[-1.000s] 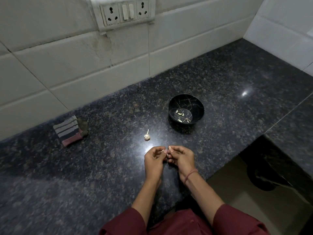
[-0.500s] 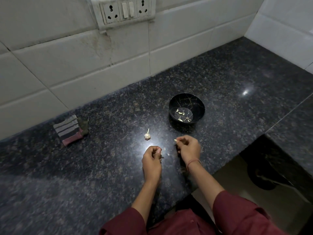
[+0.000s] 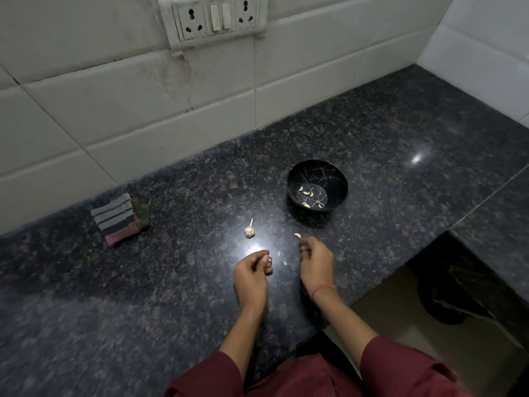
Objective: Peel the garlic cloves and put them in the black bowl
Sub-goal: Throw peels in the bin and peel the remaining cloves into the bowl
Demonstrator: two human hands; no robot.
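Note:
The black bowl point(image 3: 340, 179) stands on the dark granite counter with several peeled cloves point(image 3: 307, 192) inside. My right hand point(image 3: 316, 260) is a short way in front of it and pinches a peeled garlic clove point(image 3: 297, 235) at its fingertips. To its left, my left hand point(image 3: 252, 272) rests low over the counter with its fingers curled in against the thumb; I see nothing held in it. A small garlic bulb remnant with a stalk point(image 3: 249, 230) lies left of the bowl, just beyond my left hand. Bits of peel point(image 3: 283, 263) lie between my hands.
A folded striped cloth point(image 3: 117, 219) lies at the left near the tiled wall. A socket panel point(image 3: 217, 18) is on the wall above. The counter's front edge runs just right of my right hand, with a dark open gap point(image 3: 446, 287) below it.
My hands have come apart. The right hand moved up toward the bowl with the clove, the left stayed low. Peel bits now lie on the counter between them.

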